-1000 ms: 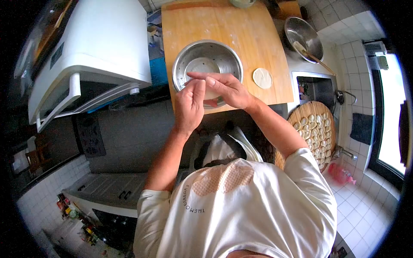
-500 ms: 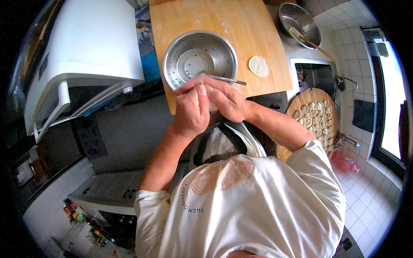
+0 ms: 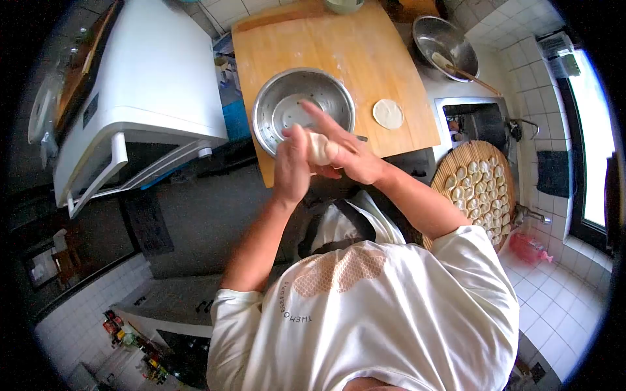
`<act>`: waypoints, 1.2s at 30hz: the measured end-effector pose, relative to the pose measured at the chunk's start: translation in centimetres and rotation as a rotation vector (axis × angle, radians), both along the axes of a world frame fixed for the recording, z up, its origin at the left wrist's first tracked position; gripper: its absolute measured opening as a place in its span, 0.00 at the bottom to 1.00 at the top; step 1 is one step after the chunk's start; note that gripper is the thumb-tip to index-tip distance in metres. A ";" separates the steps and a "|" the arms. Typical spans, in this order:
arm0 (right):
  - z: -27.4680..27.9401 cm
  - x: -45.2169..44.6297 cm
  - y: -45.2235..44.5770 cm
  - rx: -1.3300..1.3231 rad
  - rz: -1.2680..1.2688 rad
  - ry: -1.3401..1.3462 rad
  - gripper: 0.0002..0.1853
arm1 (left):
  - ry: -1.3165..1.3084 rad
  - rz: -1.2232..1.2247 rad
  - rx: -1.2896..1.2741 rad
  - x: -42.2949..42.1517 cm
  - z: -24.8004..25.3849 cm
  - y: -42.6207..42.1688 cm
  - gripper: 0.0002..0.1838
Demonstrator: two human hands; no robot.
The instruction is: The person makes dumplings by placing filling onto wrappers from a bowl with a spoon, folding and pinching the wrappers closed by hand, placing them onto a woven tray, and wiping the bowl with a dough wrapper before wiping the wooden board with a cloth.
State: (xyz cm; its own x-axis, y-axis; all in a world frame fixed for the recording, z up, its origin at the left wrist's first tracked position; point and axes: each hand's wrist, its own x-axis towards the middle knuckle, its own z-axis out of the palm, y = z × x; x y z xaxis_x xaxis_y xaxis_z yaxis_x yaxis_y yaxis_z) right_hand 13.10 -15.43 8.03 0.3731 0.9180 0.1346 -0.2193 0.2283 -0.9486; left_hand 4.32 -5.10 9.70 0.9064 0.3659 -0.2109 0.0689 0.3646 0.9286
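Note:
A pale dumpling [image 3: 320, 149] sits between my two hands, just over the near edge of a metal mixing bowl [image 3: 259, 117]. My left hand [image 3: 291, 166] grips its left side, with the thumb up against the dough. On the other side my right hand [image 3: 357, 161] has its thumb against the dumpling, while the index finger stretches out over the bowl. Traces of filling cling to the bowl's inside. The end of a utensil handle [image 3: 362, 138] shows beside my right hand; the rest is hidden. One round dough wrapper [image 3: 388, 114] lies flat to the right.
The wooden board [image 3: 372, 58] carries the bowl and wrapper. On the right, a round slatted tray [image 3: 447, 171] holds several rows of dumplings, near a sink [image 3: 471, 102]. A second metal bowl [image 3: 450, 32] with a wooden-handled tool stands behind it. A white appliance [image 3: 150, 78] is at left.
My hands, pressed together over the dough before, have loosened apart, so the dumpling shows between them. My right index finger has stretched out. The camera view has shifted slightly.

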 end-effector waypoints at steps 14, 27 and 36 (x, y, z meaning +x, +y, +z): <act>0.8 0.3 -2.1 -0.324 -0.329 -0.544 0.20 | 0.013 -0.068 -0.670 1.4 -0.7 -0.3 0.41; -1.3 1.1 -5.0 -0.170 -0.354 -0.402 0.09 | 0.166 -0.063 -0.532 2.5 -1.2 -2.0 0.44; -0.6 2.0 -7.0 -0.200 -0.308 -0.899 0.10 | 0.072 -0.263 -0.197 2.7 -2.0 -3.7 0.47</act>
